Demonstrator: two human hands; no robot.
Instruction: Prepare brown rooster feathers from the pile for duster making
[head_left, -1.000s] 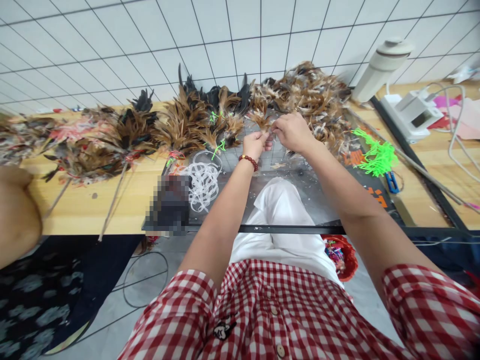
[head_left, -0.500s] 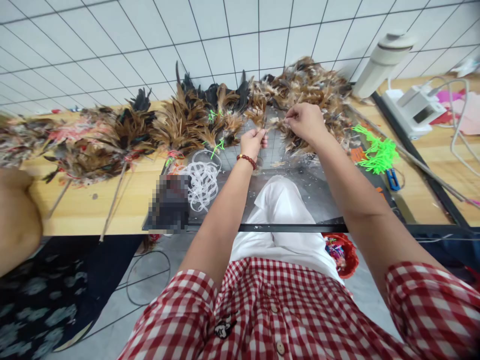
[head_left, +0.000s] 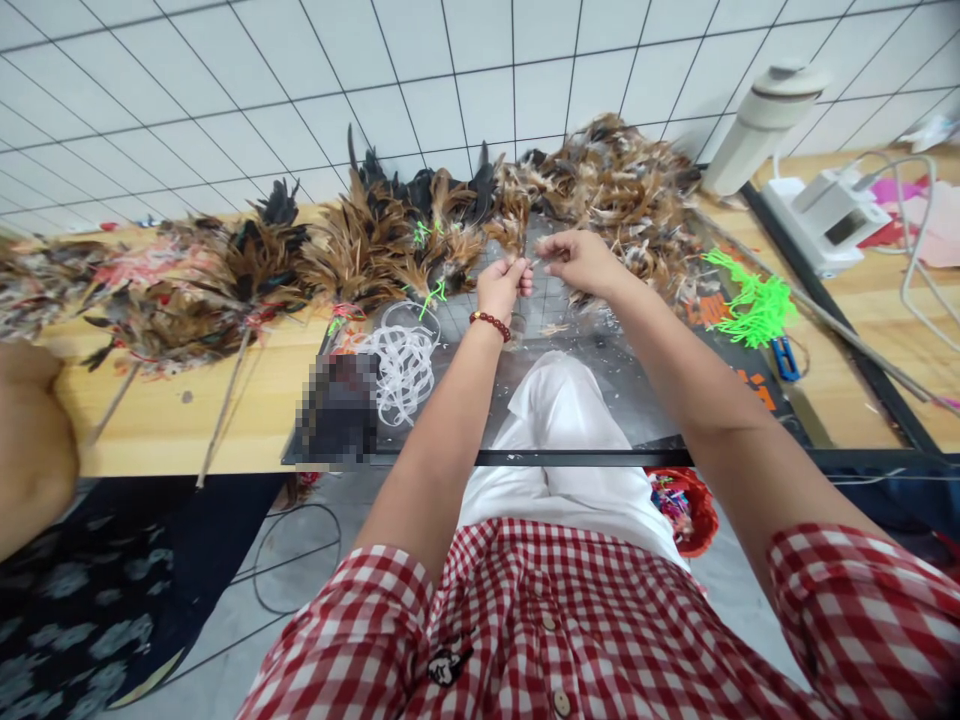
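My left hand (head_left: 504,288), with a dark red bead bracelet at the wrist, is closed in a pinch on the lower end of a small bunch of brown feathers (head_left: 513,222). The bunch fans upward beyond the fingertips. Just to its right is my right hand (head_left: 581,262), its fingers bent, with what looks like a small pale feather at the tips, partly hidden. Behind the right hand rises a large heap of loose brown feathers (head_left: 626,190). Several tied feather bundles (head_left: 360,240) lie to the left, some with bright green ties.
White cord (head_left: 405,370) lies coiled on the dark mat (head_left: 480,430). Bright green strings (head_left: 750,300) and a blue tool (head_left: 786,358) are at right, near a thin stick, a pale bottle (head_left: 765,130) and a power strip (head_left: 814,225). Another person's arm (head_left: 34,440) is at far left.
My right hand has moved left from the feather heap to beside my left hand, and its fingers have spread a little. My left hand keeps its pinch in nearly the same place.
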